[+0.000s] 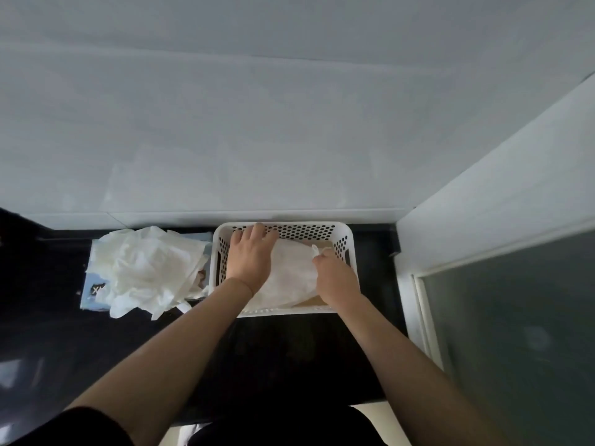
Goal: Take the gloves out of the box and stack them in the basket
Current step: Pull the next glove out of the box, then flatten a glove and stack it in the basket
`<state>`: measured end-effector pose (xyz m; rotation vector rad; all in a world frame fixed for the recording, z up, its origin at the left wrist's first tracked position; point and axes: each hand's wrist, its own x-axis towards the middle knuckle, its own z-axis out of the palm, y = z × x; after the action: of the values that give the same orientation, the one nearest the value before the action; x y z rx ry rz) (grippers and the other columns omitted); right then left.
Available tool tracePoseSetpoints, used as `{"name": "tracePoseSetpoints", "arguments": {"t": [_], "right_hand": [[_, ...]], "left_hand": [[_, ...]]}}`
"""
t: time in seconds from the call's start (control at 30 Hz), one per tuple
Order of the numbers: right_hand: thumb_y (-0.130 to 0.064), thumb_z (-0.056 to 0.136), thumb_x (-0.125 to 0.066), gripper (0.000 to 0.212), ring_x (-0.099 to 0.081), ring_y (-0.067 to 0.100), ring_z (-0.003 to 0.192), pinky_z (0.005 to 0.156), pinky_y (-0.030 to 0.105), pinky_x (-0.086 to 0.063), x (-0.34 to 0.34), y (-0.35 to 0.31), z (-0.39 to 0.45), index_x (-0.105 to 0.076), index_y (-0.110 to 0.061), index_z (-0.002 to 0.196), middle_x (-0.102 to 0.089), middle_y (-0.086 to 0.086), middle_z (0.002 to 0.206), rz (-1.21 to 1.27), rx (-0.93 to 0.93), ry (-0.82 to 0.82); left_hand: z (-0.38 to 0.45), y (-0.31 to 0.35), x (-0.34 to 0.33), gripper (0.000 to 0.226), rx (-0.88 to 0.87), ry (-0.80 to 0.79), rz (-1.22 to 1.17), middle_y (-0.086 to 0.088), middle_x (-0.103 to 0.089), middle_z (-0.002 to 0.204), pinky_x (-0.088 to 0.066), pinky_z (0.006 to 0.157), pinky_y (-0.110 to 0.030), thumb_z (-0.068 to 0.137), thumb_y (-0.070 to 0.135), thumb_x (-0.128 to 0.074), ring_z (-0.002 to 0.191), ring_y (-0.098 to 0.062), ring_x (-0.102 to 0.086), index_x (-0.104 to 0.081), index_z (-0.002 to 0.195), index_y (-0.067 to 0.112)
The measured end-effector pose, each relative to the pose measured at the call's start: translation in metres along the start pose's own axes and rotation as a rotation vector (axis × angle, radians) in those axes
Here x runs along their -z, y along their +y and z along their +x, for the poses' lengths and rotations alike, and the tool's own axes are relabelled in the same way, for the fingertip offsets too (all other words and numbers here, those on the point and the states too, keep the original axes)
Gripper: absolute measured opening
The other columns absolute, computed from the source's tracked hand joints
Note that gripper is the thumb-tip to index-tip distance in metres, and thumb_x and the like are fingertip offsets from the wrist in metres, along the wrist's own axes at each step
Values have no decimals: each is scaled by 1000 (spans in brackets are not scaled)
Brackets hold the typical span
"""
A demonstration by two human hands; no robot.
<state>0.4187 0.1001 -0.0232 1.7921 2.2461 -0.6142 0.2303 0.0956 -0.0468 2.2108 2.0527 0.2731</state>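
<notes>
Here, nearest of all, two bare forearms reach forward over a glossy black countertop [289, 358]. Both hands are inside a white plastic basket [346, 241], rectangular with rounded corners and walls pierced by rows of small round holes. The left hand [249, 257] lies palm down, fingers fairly straight and spread, pressing the far left part of a thin, wrinkled, milky-white glove [291, 275] that lies flat on the basket floor; its fingertips come close to the perforated far wall. The right hand [335, 275] has its fingers curled, pinching a small bunched bit of the same glove at its right edge, just short of the basket's right wall. Brown cardboard-like lining shows under the glove, beside the right hand's fingers and near its wrist.

Left of the left hand, just beside the basket, sits a pale blue cardboard glove box [93, 292], with a loose, crumpled heap of gloves [148, 268] spilling over its top and hanging past its near edge.

Beyond the fingertips rises a smooth, pale grey wall [257, 107]. To the right stands a white-framed frosted glass panel [515, 333].
</notes>
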Motion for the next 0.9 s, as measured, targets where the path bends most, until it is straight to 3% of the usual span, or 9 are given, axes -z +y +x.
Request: {"name": "tracePoseSetpoints", "arguments": {"t": [0.13,0.3,0.37,0.47,0.5,0.67,0.77,0.9], "right_hand": [[-7,94,-54,14,-56,12,77,73,27,-52,0,3,-1,-60,-11,106,-44,7,140,-88,-4,2],[-9,95,-52,25,-49,23,114,86,31,-49,4,-5,-3,-58,-12,118,-32,13,145,-168,-16,68],[-8,95,-50,21,-52,24,108,81,32,-49,10,-20,-2,-59,-11,114,-37,13,137,-112,-20,113],[-8,94,-49,18,-57,20,74,61,32,-50,18,-50,1,-62,-9,107,-45,11,127,27,29,165],[-9,94,-50,19,-57,21,72,60,34,-50,20,-62,2,-63,-9,107,-47,10,125,62,54,175],[-19,96,-49,19,-59,26,88,69,38,-49,19,-124,3,-63,-11,107,-52,6,109,228,166,184],[-19,97,-48,23,-59,24,99,79,39,-50,9,-169,1,-63,-13,114,-57,5,112,355,163,167],[-26,96,-56,45,-58,25,105,86,41,-50,0,-215,0,-45,-19,139,-50,6,127,485,86,133]], "left_hand": [[-6,-2,-2,44,40,-77,37,-10,-60,110,-44,92,-51,66,8,-67,100,-32,-56,-67,109,16],[-4,3,4,47,39,-105,2,-8,-60,120,-42,98,-52,71,14,-67,110,-31,-56,-64,118,18],[-6,1,12,46,32,-64,-32,-7,-62,117,-44,95,-50,69,13,-68,107,-31,-58,-66,115,18],[-11,-11,28,41,15,10,-77,-6,-64,110,-43,96,-49,67,9,-69,103,-30,-59,-69,108,17],[-13,-18,35,38,12,29,-84,-7,-64,110,-43,95,-48,67,9,-69,103,-31,-59,-70,104,17],[-31,-64,63,16,5,138,-66,-6,-63,111,-37,95,-45,72,20,-60,106,-31,-57,-71,84,17],[-52,-105,82,31,30,179,-67,-2,-62,111,-34,100,-45,71,41,-54,109,-26,-53,-70,89,22],[-80,-152,93,59,44,30,-37,0,-58,126,-29,109,-47,66,57,-59,123,-26,-49,-62,116,26]]}}
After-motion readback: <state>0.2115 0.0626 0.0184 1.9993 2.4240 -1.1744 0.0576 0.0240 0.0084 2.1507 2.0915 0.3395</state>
